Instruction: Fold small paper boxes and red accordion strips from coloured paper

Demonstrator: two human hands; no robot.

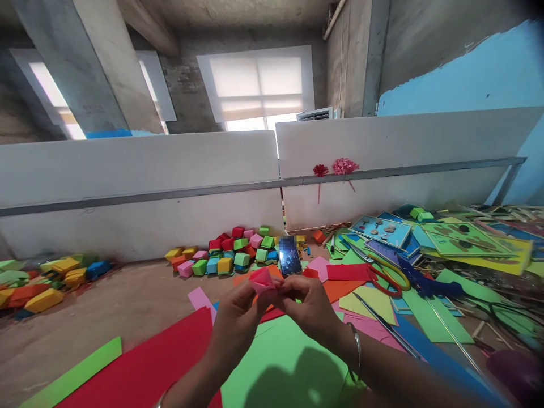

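Observation:
A small folded pink paper piece (260,281) is held up between both hands in the middle of the view. My left hand (240,311) grips it from the left, thumb and fingers closed on it. From the right, my right hand (308,306) pinches its edge, fingertips touching the paper; a metal bangle circles that wrist. Beneath the hands lie a large light green sheet (284,362) and, to its left, a large red sheet (157,362). Orange and pink paper pieces lie just behind the hands.
Folded paper cubes (225,264) are heaped behind the hands, beside a phone (290,258). More paper shapes (66,272) lie far left. At right are red-handled scissors (386,283), blue-handled scissors (429,281), paper scraps and picture boards (382,231). A white partition (140,170) stands behind.

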